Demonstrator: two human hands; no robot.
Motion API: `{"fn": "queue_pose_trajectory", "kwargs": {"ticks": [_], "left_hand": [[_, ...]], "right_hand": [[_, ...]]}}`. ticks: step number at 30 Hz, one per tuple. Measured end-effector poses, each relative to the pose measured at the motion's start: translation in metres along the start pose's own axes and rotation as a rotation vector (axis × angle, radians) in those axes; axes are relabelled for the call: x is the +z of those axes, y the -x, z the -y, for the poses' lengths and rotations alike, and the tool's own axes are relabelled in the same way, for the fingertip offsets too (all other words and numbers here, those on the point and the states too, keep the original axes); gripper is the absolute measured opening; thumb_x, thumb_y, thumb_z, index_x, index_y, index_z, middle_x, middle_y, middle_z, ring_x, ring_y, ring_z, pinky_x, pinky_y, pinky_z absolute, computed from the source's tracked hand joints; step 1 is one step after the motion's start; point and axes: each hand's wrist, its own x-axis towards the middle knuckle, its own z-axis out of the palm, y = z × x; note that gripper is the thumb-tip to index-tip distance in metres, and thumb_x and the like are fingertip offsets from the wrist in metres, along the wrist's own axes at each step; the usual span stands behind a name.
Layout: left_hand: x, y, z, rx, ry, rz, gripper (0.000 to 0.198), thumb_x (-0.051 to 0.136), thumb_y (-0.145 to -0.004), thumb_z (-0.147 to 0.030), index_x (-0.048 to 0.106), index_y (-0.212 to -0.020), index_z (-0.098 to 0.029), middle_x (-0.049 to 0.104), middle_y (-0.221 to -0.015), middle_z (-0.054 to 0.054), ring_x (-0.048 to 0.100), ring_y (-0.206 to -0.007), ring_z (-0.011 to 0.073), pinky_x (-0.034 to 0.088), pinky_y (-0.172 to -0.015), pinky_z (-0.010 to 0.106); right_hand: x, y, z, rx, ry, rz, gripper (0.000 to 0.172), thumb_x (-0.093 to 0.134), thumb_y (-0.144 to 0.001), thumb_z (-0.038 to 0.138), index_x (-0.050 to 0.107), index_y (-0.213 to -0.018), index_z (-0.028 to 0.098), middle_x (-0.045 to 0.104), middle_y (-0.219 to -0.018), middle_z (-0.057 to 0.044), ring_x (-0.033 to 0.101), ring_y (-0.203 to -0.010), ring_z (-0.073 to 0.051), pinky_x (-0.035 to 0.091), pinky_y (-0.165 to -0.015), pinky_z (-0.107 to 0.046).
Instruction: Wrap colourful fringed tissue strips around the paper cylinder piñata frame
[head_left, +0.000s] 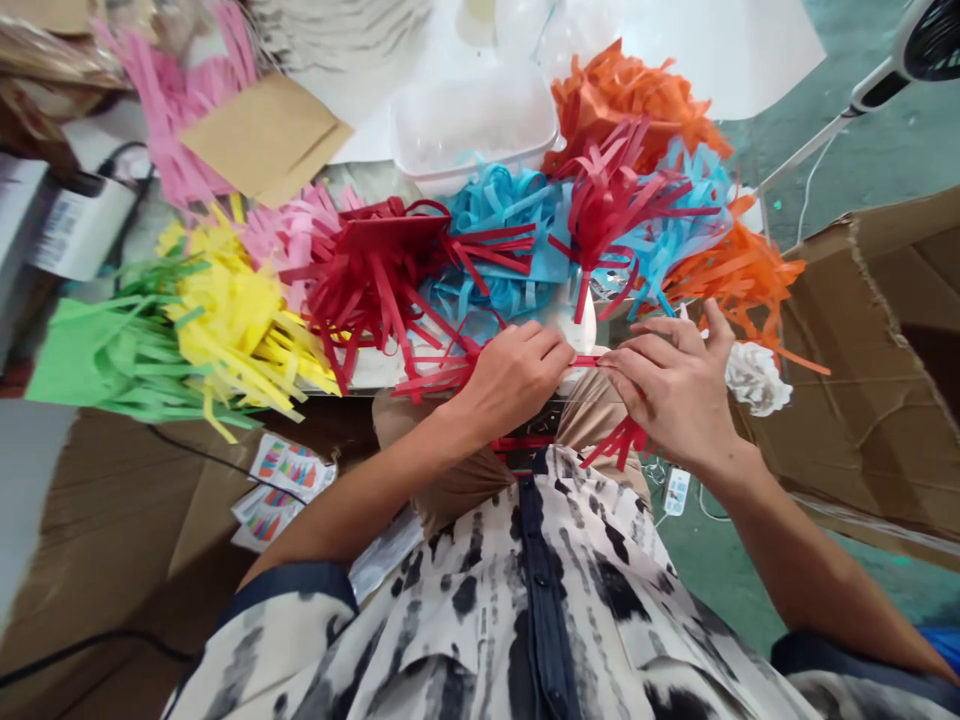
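Note:
Between my two hands a red tissue-paper tassel is drawn out, its middle narrowed to a thin strip. My left hand is closed on one side of that strip, with fringe spreading out to its left. On the other side my right hand pinches it with thumb and fingers, and more fringe hangs below. The fingertips partly hide the strip. Just beyond my hands lie a red fringed bundle, a finished-looking red tassel and blue fringed paper on the table edge.
Yellow, green, pink and orange fringes crowd the table. A clear plastic container and brown card sit behind. Cardboard boxes flank me. A white fan stands at right.

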Motion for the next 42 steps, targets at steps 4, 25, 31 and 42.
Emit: {"fn": "queue_pose_trajectory", "kwargs": {"ticks": [4,25,31,42], "left_hand": [[-0.001,0.002,0.004,-0.059,0.026,-0.005,0.020,0.057,-0.108,-0.032,0.069,-0.099,-0.018,0.074,-0.100,0.008,0.060,-0.093,0.0254,0.039,-0.076,0.041],[-0.005,0.008,0.010,-0.030,0.038,-0.079,0.030,0.046,-0.111,-0.019,0.073,-0.114,-0.029,0.079,-0.113,0.000,0.062,-0.109,0.0227,0.037,-0.097,0.047],[-0.008,0.032,-0.015,0.060,0.010,-0.139,0.025,0.053,-0.105,-0.016,0.072,-0.120,-0.020,0.079,-0.118,0.005,0.066,-0.113,0.0232,0.038,-0.107,0.049],[0.016,0.055,-0.026,-0.042,0.005,-0.322,0.016,0.066,-0.103,-0.019,0.076,-0.115,-0.024,0.082,-0.110,0.002,0.071,-0.098,0.0171,0.043,-0.095,0.039]], "right_hand": [[0.005,0.000,-0.002,0.018,0.054,0.005,0.023,0.054,-0.106,0.033,0.074,-0.099,0.023,0.079,-0.102,-0.006,0.063,-0.120,-0.030,0.021,-0.124,-0.064],[0.005,-0.004,0.004,0.148,0.053,-0.026,0.017,0.058,-0.100,0.028,0.072,-0.109,0.025,0.078,-0.106,-0.007,0.062,-0.117,-0.031,0.028,-0.119,-0.060],[0.013,0.017,0.021,-0.135,0.111,-0.207,0.026,0.066,-0.098,0.017,0.073,-0.122,0.026,0.082,-0.110,0.001,0.067,-0.122,-0.025,0.022,-0.128,-0.057],[0.029,0.031,0.052,-0.121,0.100,-0.328,0.015,0.073,-0.097,0.019,0.074,-0.110,0.026,0.083,-0.105,0.001,0.070,-0.107,-0.022,0.033,-0.123,-0.056]]}}
